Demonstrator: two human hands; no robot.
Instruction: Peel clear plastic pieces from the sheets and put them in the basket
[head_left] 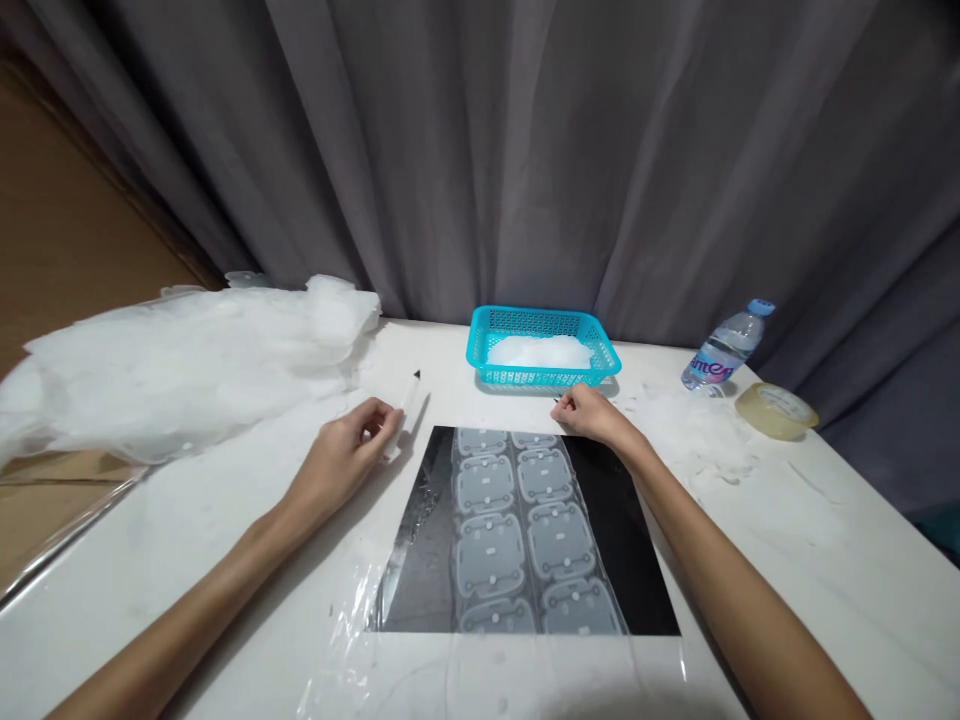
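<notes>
My left hand (352, 450) is closed around a white pen-like tool with a black tip (409, 395), just left of a black mat (645, 570). A clear plastic sheet of rounded square pieces (517, 530) lies on the mat. Its far edge is under my right hand (589, 412), whose fingers are pinched together on something small I cannot make out. A turquoise basket (544, 325) holding white material stands just beyond both hands.
A large heap of thin white plastic film (172, 360) covers the table's left side. A water bottle (724, 350) lies at the far right beside a tape roll (776, 410). White scraps (690, 430) are scattered near the right hand. A grey curtain hangs behind.
</notes>
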